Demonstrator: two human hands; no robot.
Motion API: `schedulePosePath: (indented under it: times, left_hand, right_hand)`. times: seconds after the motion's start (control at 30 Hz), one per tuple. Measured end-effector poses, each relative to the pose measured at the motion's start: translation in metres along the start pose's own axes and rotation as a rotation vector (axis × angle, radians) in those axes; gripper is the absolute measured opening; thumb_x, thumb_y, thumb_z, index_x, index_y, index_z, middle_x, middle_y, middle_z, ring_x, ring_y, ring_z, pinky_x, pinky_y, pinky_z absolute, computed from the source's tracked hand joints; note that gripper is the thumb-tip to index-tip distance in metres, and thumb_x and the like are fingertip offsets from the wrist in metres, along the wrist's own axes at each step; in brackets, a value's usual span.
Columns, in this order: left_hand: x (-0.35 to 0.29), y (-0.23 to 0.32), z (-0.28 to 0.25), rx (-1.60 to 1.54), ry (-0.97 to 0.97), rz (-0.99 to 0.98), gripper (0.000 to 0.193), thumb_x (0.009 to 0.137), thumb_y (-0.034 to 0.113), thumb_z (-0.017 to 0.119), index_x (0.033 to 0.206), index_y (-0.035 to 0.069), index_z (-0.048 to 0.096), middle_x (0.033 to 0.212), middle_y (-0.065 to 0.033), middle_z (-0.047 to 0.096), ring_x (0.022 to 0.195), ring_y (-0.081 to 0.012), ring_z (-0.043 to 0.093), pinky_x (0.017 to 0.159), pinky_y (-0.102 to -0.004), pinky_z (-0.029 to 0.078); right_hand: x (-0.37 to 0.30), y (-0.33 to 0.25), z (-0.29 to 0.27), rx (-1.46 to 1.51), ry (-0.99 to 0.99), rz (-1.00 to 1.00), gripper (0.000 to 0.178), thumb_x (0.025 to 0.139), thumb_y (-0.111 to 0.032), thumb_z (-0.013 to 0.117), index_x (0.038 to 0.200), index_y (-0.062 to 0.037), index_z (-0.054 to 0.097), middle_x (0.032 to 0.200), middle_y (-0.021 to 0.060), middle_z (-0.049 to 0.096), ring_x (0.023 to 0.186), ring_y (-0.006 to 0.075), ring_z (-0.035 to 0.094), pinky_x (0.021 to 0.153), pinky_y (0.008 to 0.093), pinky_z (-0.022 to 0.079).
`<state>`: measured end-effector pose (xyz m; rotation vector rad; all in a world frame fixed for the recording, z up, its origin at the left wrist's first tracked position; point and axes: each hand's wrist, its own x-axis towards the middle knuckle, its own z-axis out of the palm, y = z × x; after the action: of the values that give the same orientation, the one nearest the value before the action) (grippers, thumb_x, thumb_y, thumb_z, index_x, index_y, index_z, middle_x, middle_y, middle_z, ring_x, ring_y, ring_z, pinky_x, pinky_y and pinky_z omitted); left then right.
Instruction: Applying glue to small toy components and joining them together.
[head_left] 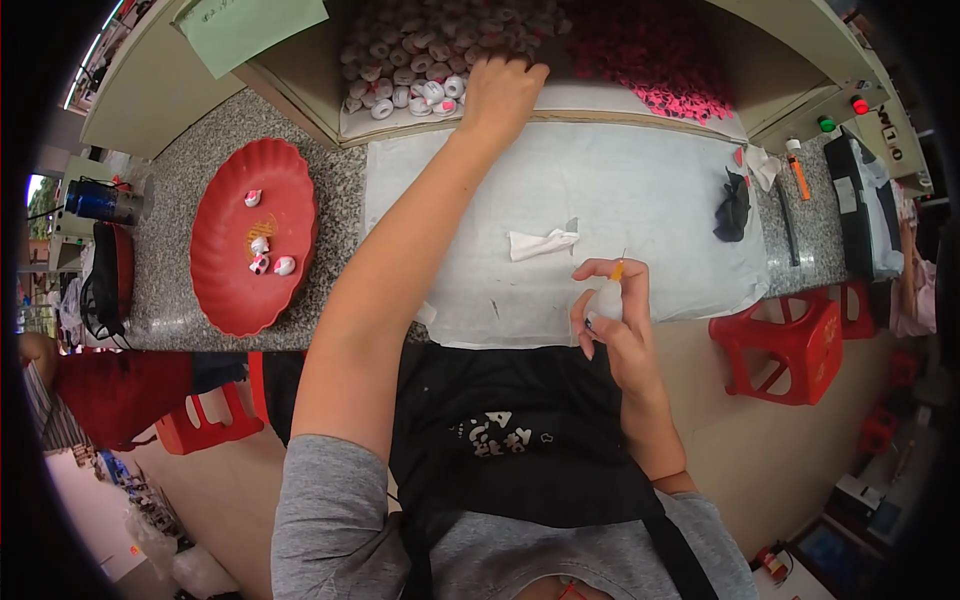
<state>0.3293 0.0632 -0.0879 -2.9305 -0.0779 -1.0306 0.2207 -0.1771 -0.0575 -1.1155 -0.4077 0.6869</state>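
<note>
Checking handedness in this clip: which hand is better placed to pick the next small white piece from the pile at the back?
Left. The left hand already rests on the pile of white pieces; the right hand holds a small bottle.

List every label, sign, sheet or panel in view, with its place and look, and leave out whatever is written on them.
Green sheet: lies on the shelf top at upper left, rectangular, pale green with faint writing.
Control panel: at upper right beside the bench, pale box with one red and one green round button.
Black-and-white label: just right of the buttons, small and dark with pale marks.
White apron print: on the person's black apron, small and blurred.
</note>
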Motion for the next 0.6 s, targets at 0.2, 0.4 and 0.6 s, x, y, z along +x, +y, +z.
schedulePosePath:
  times: [0.2, 0.4, 0.6]
  left_hand:
    - [-0.04, 0.026, -0.097, -1.202, -0.004, -0.55, 0.016, 0.072, 0.001, 0.053, 0.088, 0.001, 0.058, 0.089, -0.0063, 0.05, 0.078, -0.0128, 0.051, 0.068, -0.0234, 0.042]
    - [-0.118, 0.049, -0.142, -1.487, 0.072, -0.766, 0.022, 0.072, 0.002, 0.056, 0.093, -0.003, 0.053, 0.096, -0.0107, 0.05, 0.075, -0.0154, 0.054, 0.067, -0.0257, 0.046]
    - [-0.144, 0.069, -0.16, -1.813, 0.234, -0.939, 0.03, 0.072, 0.0, 0.056, 0.101, -0.003, 0.047, 0.099, -0.015, 0.05, 0.076, -0.0198, 0.056, 0.067, -0.0309, 0.048]
  right_hand:
    - [-0.005, -0.01, -0.002, -0.015, 0.01, -0.053, 0.033, 0.068, -0.008, 0.043, 0.101, -0.0038, 0.034, 0.1, 0.0146, 0.037, 0.067, 0.0222, 0.05, 0.044, 0.0255, 0.044]
    - [-0.003, -0.016, 0.011, -0.047, 0.074, -0.118, 0.037, 0.072, -0.011, 0.052, 0.105, -0.0006, 0.038, 0.088, 0.0108, 0.042, 0.07, 0.0211, 0.051, 0.048, 0.0269, 0.046]
    - [0.007, -0.021, 0.036, 0.279, 0.191, -0.274, 0.034, 0.065, -0.012, 0.063, 0.088, -0.0057, 0.039, 0.087, 0.0088, 0.043, 0.062, 0.0123, 0.044, 0.05, 0.0202, 0.039]
